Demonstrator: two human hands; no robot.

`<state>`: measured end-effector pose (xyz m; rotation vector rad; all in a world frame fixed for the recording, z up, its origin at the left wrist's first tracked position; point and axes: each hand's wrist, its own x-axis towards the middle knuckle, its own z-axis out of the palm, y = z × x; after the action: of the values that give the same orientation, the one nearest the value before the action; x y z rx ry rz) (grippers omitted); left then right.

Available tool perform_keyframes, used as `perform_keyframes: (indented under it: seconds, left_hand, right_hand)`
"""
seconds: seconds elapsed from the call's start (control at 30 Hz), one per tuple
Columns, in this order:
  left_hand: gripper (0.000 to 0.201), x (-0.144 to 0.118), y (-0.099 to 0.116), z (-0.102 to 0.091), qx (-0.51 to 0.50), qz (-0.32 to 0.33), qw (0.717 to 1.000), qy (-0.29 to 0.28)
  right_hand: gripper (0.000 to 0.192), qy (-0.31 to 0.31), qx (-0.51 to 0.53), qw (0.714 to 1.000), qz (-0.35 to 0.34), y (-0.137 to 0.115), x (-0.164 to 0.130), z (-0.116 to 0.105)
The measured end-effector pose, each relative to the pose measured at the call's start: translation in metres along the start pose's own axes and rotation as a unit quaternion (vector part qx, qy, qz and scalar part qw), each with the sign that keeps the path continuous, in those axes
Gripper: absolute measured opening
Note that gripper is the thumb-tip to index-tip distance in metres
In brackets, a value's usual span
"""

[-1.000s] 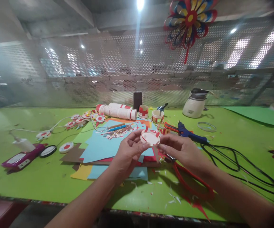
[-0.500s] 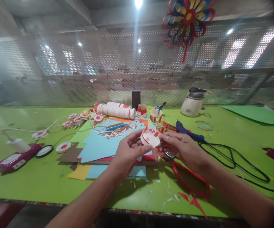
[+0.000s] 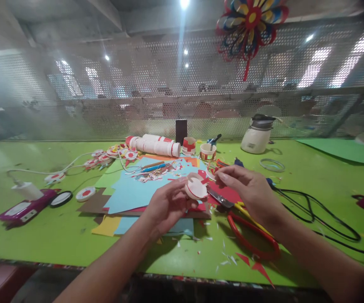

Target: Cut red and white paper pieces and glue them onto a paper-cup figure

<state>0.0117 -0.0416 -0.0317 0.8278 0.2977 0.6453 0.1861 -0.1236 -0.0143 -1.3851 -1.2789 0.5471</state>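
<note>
My left hand (image 3: 172,201) is closed around a shallow white paper cup bottom (image 3: 196,188), its open side turned up toward me and red bits along its edge. To the right of it, my right hand (image 3: 248,189) pinches a curled white-and-red paper strip (image 3: 211,173) between thumb and fingers. The strip looks apart from the cup bottom. Below the right hand lie scissors with red handles (image 3: 254,248), blades pointing up and left. A yellow-handled tool (image 3: 251,215) is partly hidden under that hand.
Sheets of coloured paper (image 3: 122,195) with scraps are stacked at centre-left. Behind them lie stacked paper cups (image 3: 153,145) and two cut cups. A glue gun's black cord (image 3: 320,210) loops at right, below a white jug (image 3: 257,134). A purple power strip (image 3: 27,206) lies left.
My hands have moved apart. The cup bottom shifted slightly left and down with my left hand, while my right hand drew away rightward, holding the curled strip. Red paper now shows between them.
</note>
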Motion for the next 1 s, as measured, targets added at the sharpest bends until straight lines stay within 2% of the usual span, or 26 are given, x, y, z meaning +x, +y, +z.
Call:
perform_keyframes:
  seconds: [0.17,0.33,0.43,0.83,1.0]
  left_hand:
    - [0.023,0.001,-0.002,-0.001,-0.018,-0.052,0.998,-0.038]
    - [0.026,0.005,-0.009,-0.004,-0.006,-0.097,0.995,-0.032]
    - [0.028,0.007,-0.012,-0.006,0.001,-0.114,0.993,-0.043]
    - [0.029,0.005,-0.010,-0.006,0.026,-0.166,0.985,-0.046]
    - [0.029,0.003,-0.010,-0.004,0.019,-0.176,0.983,-0.054]
  right_hand:
    - [0.020,-0.051,0.006,0.999,-0.002,-0.003,-0.001,-0.002]
    - [0.023,-0.131,0.023,0.990,0.041,0.005,0.001,-0.003]
    - [0.023,-0.166,0.016,0.985,0.039,0.004,0.001,-0.003]
    - [0.026,-0.194,-0.006,0.981,0.022,-0.002,0.000,0.002]
    - [0.023,-0.250,0.028,0.966,0.066,0.002,0.001,0.000]
